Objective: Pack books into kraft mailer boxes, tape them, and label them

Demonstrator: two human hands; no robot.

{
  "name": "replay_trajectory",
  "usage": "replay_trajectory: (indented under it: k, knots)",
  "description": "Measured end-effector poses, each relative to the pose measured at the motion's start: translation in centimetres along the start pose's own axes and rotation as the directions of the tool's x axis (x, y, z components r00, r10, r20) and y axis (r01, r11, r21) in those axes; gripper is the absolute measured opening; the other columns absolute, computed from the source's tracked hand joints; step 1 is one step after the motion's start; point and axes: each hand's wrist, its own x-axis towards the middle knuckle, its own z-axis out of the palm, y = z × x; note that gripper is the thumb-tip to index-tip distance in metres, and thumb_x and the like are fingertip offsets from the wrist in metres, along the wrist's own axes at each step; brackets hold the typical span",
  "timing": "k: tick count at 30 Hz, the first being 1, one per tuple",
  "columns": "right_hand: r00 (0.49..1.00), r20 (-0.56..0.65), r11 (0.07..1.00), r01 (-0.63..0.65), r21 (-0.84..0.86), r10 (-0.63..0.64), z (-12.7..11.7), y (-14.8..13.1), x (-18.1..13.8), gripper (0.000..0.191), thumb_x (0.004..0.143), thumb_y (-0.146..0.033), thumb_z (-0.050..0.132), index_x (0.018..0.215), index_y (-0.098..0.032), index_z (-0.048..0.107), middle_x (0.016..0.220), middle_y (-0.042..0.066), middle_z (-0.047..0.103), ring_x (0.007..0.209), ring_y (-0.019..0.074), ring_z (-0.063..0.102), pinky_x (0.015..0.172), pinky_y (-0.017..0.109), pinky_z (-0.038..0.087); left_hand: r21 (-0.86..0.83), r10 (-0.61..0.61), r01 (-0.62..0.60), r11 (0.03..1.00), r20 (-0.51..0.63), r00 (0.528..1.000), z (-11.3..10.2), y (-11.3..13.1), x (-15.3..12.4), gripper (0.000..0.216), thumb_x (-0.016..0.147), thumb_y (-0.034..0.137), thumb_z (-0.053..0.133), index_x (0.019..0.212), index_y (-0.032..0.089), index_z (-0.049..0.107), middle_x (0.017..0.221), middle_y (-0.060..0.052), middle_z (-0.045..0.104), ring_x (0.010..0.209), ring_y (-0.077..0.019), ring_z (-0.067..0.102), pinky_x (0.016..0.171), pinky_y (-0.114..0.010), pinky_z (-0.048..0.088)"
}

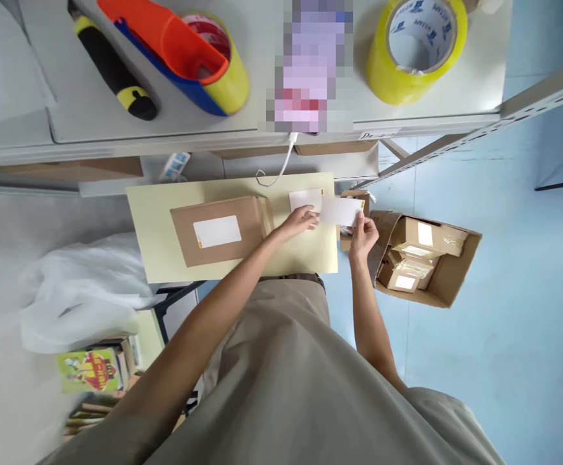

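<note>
My right hand [365, 237] pinches the right end of a white label [342, 211] with a small yellow mark at its corner. It is held near the right edge of a pale yellow table [160, 248]. My left hand [302, 221] is beside the label's left end, fingers loosely apart; whether the fingertips touch its edge I cannot tell. Beyond that hand, a second white label [305, 197] lies on the table, partly covered. To the left sits a flat brown cardboard box [247, 216] with a white label [217, 232] stuck on top.
A shelf [262, 19] overhead carries a tape dispenser [199, 55], a tape roll [417, 48], a black-and-yellow cutter [112, 61] and a blurred phone with a white cable [288, 158]. On the right stands an open carton [449, 274] of small boxes; books [97, 371] and white plastic [92, 290] are at left.
</note>
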Motion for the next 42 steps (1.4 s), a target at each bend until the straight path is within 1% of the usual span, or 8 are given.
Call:
replay_trajectory:
  k: [3, 7, 16, 25, 29, 32, 37, 42]
  knots:
    - [0.995, 0.097, 0.997, -0.028, 0.073, 0.020, -0.2, -2.9, -2.2, 0.062, 0.091, -0.081, 0.069, 0.073, -0.025, 0.053, 0.068, -0.004, 0.053, 0.067, 0.0145, 0.054, 0.065, 0.030, 0.057, -0.144, 0.099, -0.084, 0.986, 0.102, 0.990, -1.1, 0.7, -6.0, 0.027, 0.089, 0.037, 0.075, 0.103, 0.014, 0.073, 0.122, -0.020, 0.081, 0.100, -0.0271, 0.082, 0.084, -0.037, 0.063]
    - [0.982, 0.187, 0.994, -0.027, 0.108, 0.006, -0.5, -5.9, -4.7, 0.060, 0.090, -0.078, 0.074, 0.072, -0.026, 0.050, 0.067, -0.006, 0.049, 0.062, 0.0124, 0.050, 0.059, 0.028, 0.055, -0.190, 0.156, -0.148, 0.971, 0.030, 0.987, -2.7, 2.3, -13.0, 0.033, 0.087, 0.048, 0.080, 0.093, 0.016, 0.073, 0.105, -0.016, 0.085, 0.079, -0.0211, 0.078, 0.064, -0.030, 0.056]
    - [0.951, 0.296, 0.987, 0.037, 0.158, -0.083, 0.1, -9.4, -8.8, 0.061, 0.093, -0.075, 0.075, 0.072, -0.026, 0.045, 0.067, -0.006, 0.044, 0.059, 0.0104, 0.047, 0.053, 0.025, 0.050, -0.107, 0.312, -0.318, 0.942, -0.068, 0.947, -5.2, 3.0, -21.0, 0.038, 0.089, 0.055, 0.083, 0.087, 0.019, 0.071, 0.085, -0.008, 0.082, 0.071, -0.0180, 0.076, 0.056, -0.027, 0.055]
    - [0.878, 0.473, 0.995, 0.098, -0.016, -0.078, 1.3, -10.0, -11.0, 0.059, 0.101, -0.076, 0.064, 0.074, -0.024, 0.053, 0.069, -0.004, 0.052, 0.064, 0.0114, 0.054, 0.062, 0.027, 0.057, -0.034, 0.443, -0.453, 0.891, -0.152, 0.883, -5.8, 2.9, -24.4, 0.029, 0.091, 0.046, 0.082, 0.082, 0.020, 0.075, 0.079, -0.007, 0.081, 0.076, -0.0201, 0.080, 0.064, -0.029, 0.063]
    - [0.827, 0.504, 0.926, 0.355, -0.125, -0.249, 1.2, -10.8, -12.5, 0.042, 0.104, -0.064, 0.070, 0.092, -0.023, 0.071, 0.089, 0.003, 0.072, 0.086, 0.0192, 0.069, 0.074, 0.033, 0.061, -0.008, 0.522, -0.538, 0.843, -0.225, 0.822, -5.5, 2.6, -24.8, 0.026, 0.093, 0.043, 0.079, 0.082, 0.020, 0.073, 0.080, -0.005, 0.081, 0.075, -0.0191, 0.080, 0.065, -0.028, 0.063]
    - [0.746, 0.531, 0.846, 0.525, -0.096, -0.402, 0.3, -12.9, -14.5, 0.025, 0.107, -0.050, 0.071, 0.105, -0.026, 0.078, 0.103, 0.006, 0.076, 0.098, 0.0219, 0.072, 0.080, 0.036, 0.063, 0.070, 0.554, -0.555, 0.829, -0.238, 0.797, -5.5, 2.7, -25.2, 0.024, 0.095, 0.041, 0.078, 0.083, 0.021, 0.074, 0.081, -0.004, 0.081, 0.077, -0.0182, 0.080, 0.067, -0.027, 0.062]
    - [0.563, 0.625, 0.750, 0.660, 0.055, -0.541, -1.2, -16.1, -17.6, 0.008, 0.105, -0.036, 0.077, 0.104, -0.030, 0.082, 0.095, 0.003, 0.073, 0.088, 0.0208, 0.070, 0.075, 0.037, 0.062, 0.229, 0.604, -0.562, 0.795, -0.207, 0.770, -5.3, 3.2, -25.6, 0.018, 0.097, 0.035, 0.074, 0.085, 0.021, 0.076, 0.081, -0.002, 0.081, 0.073, -0.0144, 0.075, 0.065, -0.024, 0.059]
    - [0.537, 0.604, 0.677, 0.736, 0.007, -0.589, -1.4, -15.6, -17.8, 0.007, 0.106, -0.029, 0.075, 0.103, -0.030, 0.081, 0.093, 0.003, 0.072, 0.088, 0.0215, 0.068, 0.080, 0.039, 0.060, 0.301, 0.610, -0.547, 0.781, -0.181, 0.771, -4.4, 3.6, -25.9, 0.012, 0.094, 0.023, 0.069, 0.086, 0.021, 0.077, 0.080, 0.000, 0.080, 0.073, -0.0125, 0.073, 0.069, -0.023, 0.059]
